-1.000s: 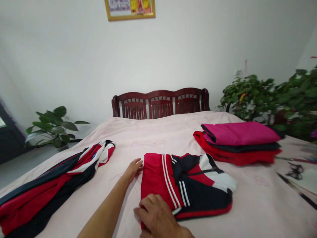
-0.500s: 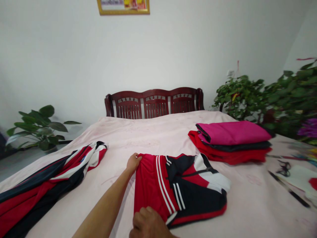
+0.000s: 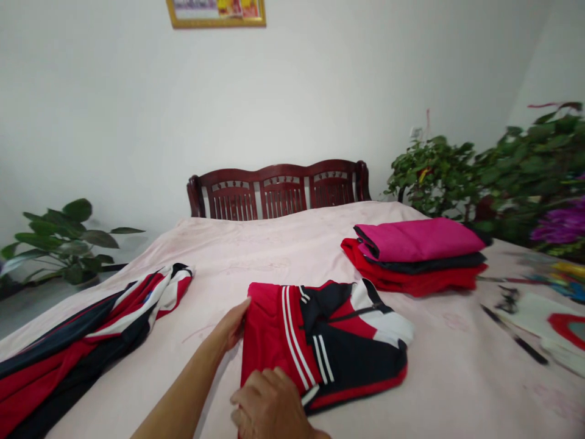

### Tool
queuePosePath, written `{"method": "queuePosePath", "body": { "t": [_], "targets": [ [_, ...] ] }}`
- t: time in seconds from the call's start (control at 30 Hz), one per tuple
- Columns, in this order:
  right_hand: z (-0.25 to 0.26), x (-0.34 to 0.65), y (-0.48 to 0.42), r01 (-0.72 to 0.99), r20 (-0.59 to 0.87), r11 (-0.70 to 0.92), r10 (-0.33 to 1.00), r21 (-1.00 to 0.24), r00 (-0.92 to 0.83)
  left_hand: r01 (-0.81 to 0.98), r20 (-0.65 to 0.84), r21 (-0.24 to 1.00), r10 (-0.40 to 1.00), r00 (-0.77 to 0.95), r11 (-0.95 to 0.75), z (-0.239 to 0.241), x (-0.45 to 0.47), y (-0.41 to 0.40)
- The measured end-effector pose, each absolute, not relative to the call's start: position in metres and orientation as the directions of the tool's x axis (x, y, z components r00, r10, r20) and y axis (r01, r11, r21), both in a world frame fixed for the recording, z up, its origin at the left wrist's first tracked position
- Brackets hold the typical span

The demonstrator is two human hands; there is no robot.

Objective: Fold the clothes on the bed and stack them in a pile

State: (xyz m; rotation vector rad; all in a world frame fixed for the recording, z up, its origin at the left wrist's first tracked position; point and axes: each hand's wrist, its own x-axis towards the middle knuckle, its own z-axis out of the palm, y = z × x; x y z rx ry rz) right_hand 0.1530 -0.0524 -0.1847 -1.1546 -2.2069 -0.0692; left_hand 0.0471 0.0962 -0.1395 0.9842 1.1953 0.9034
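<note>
A folded red, navy and white striped jacket [image 3: 329, 341] lies on the pink bedsheet [image 3: 274, 250] in front of me. My left hand [image 3: 234, 322] reaches to the jacket's far left edge, fingers curled at the fabric there. My right hand [image 3: 269, 407] rests at the near left corner of the jacket, fingers bent and gripping the cloth. An unfolded jacket of the same colours [image 3: 86, 329] is spread out at the left.
A stack of folded clothes, magenta on dark on red [image 3: 418, 256], sits at the right. Potted plants [image 3: 493, 177] stand beyond the bed's right side, another plant [image 3: 64, 241] at the left. A dark wooden headboard [image 3: 276, 189] is at the back. Printed patterns [image 3: 539, 305] mark the sheet's right.
My view has shifted a little to the right. My left hand went from lying flat beside the jacket to taking its far left edge. My right hand stayed at the near corner.
</note>
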Motion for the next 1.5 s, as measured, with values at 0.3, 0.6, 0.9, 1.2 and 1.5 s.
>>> {"method": "queuePosePath", "body": {
  "t": [0.3,0.6,0.9,1.2,1.5],
  "targets": [
    [-0.138,0.212,-0.021,0.791,0.292,0.201,0.956,-0.578,-0.030,-0.186,-0.230,0.936,0.919,0.319,0.299,-0.149,0.044,0.023],
    [-0.161,0.196,-0.037,0.599,0.225,0.388,0.916,-0.701,-0.332,-0.176,-0.567,0.795,0.814,0.124,0.580,-0.123,-0.058,0.054],
    [-0.154,0.188,-0.025,0.146,0.272,0.284,0.957,-0.948,-0.100,-0.033,-0.306,0.948,0.933,0.189,0.317,-0.083,-0.055,0.046],
    [-0.124,0.236,0.003,-0.469,-0.084,-0.138,0.987,-0.873,-0.134,0.202,0.007,0.977,0.951,0.308,-0.072,-0.054,0.050,0.014],
    [-0.144,0.296,0.010,-0.450,-0.123,-0.088,0.991,-0.888,0.048,0.519,0.271,0.598,0.763,0.587,-0.611,-0.118,0.092,-0.051]
  ]
}}
